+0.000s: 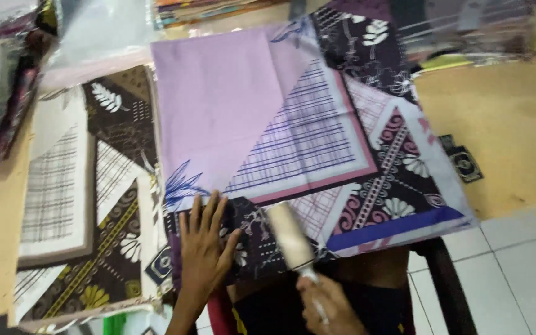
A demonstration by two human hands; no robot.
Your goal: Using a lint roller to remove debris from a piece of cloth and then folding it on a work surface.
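Lilac and dark purple patterned cloth (268, 118), folded flat, is lying across the tan table (504, 124), its near edge hanging over toward the person. The left hand (205, 245) is pressing down on that near edge with fingers spread, grasping nothing, while the right hand (325, 304) is clenching the handle of a cream lint roller (290, 236) that is resting on the cloth just beside it. A brown patterned cloth (88, 205) is lying alongside, touching the purple one's left edge.
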